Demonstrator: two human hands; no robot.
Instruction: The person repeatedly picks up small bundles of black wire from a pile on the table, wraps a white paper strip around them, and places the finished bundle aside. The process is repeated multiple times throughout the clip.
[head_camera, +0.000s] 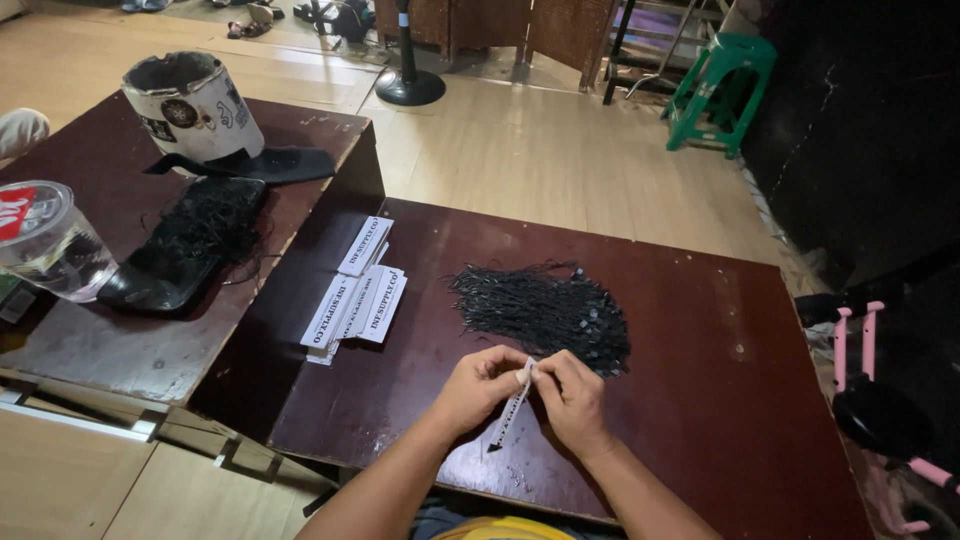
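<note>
Dark brown table (700, 330) takes up most of the view, with a second one butted against its left edge carrying a worn white bucket (192, 105), a clear plastic cup (45, 240) and a black tray (185, 255) of tangled strings. On the main table, a heap of black strings (545, 310) sits mid-table, and a stack of white paper tags (355, 295) lies toward the left edge.

Near the front edge, both hands meet on one white tag (510, 410). Its long axis runs down and slightly left from the fingertips, toward the person. Left hand (478, 385) and right hand (572, 395) are equally close, fingers narrowly pinched on the tag's top end, touching each other.
</note>
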